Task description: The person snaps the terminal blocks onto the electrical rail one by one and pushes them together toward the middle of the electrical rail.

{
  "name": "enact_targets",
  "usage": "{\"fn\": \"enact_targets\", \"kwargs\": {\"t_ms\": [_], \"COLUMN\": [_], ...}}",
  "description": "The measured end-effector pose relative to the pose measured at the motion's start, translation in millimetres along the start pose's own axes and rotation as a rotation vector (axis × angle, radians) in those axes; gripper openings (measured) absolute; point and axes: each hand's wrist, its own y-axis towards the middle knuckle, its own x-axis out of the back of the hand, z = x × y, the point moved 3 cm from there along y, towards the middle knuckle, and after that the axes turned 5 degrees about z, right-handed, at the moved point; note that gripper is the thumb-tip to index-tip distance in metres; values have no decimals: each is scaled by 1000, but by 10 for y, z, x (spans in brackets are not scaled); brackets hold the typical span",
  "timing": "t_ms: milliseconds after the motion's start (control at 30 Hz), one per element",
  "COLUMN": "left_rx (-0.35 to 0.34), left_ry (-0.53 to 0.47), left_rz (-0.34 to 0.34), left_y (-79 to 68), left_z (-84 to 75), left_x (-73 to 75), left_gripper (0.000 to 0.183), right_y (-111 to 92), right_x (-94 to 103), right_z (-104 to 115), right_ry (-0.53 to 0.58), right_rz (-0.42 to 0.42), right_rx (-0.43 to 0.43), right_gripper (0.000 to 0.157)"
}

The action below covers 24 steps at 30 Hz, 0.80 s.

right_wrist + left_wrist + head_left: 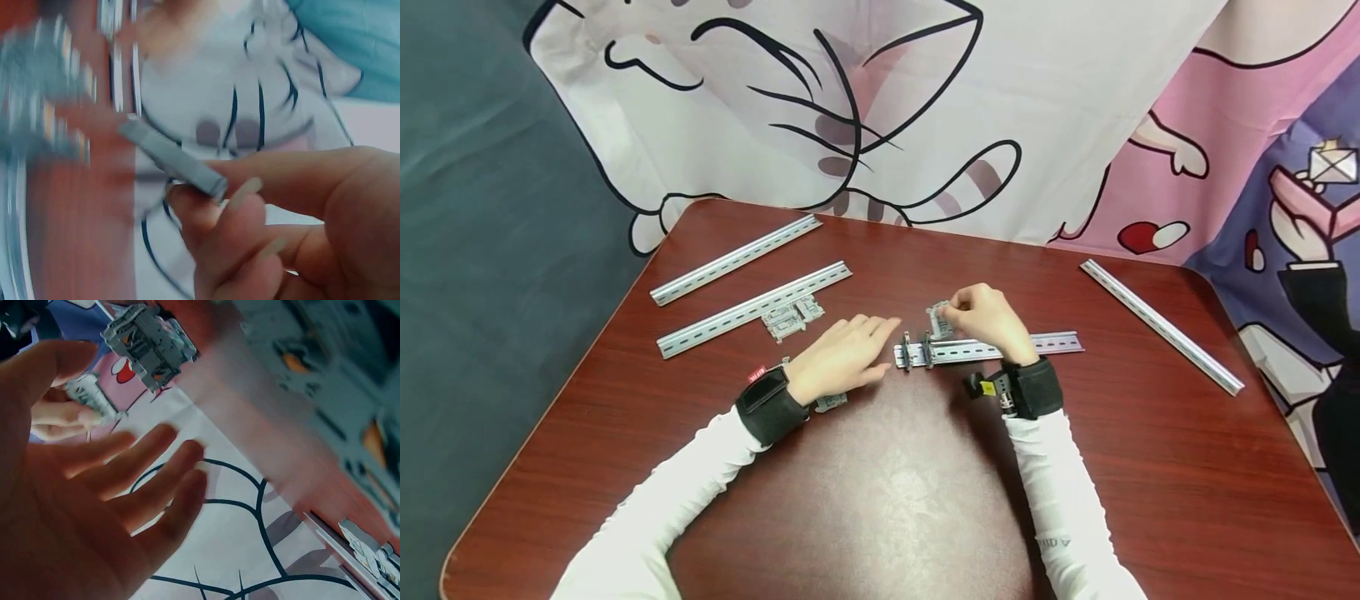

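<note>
My right hand [988, 317] pinches a grey DIN-rail terminal block [175, 156] between thumb and fingers, just beyond the slotted metal rail [1052, 342] on the table. On that rail's left part stand two terminal blocks, one [906, 352] near the end and another [928, 350] beside it. My left hand [842, 354] is left of the rail, palm down, fingers spread and nothing gripped. In the left wrist view its fingers [156, 469] are relaxed. A loose block [831, 403] shows partly from under the left wrist, the rest hidden.
Several loose terminal blocks [790, 318] lie against the front edge of a second rail [756, 308]. Another rail [737, 258] lies behind it at the back left. A further rail [1161, 325] lies slanted on the right. A printed cloth [925, 108] hangs behind the table.
</note>
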Motion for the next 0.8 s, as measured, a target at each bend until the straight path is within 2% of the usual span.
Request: {"fn": "enact_targets", "kwargs": {"t_ms": [167,333,433,567,800], "left_rx": [-38,-60,-55,-67,-68], "left_ry": [4,-37,-42,-26,-22], "left_rz": [137,196,216,207,199], "left_y": [-10,-7,-8,-11,-18], "left_z": [-67,-116,-131,-150,-165], "left_x": [-78,-144,-166,-193,-202], "left_gripper": [45,43,45,45,46], "right_y": [-51,-73,-63,-50,-53], "right_x": [188,237,222,207,244], "right_z": [-252,-414,-444,-475,-552], "right_ry": [-114,-168,-187,-218,-243], "right_rz": [17,84,118,147,146], "right_rx": [-100,-153,-167,-197,-241], "right_gripper": [24,23,25,26,22]}}
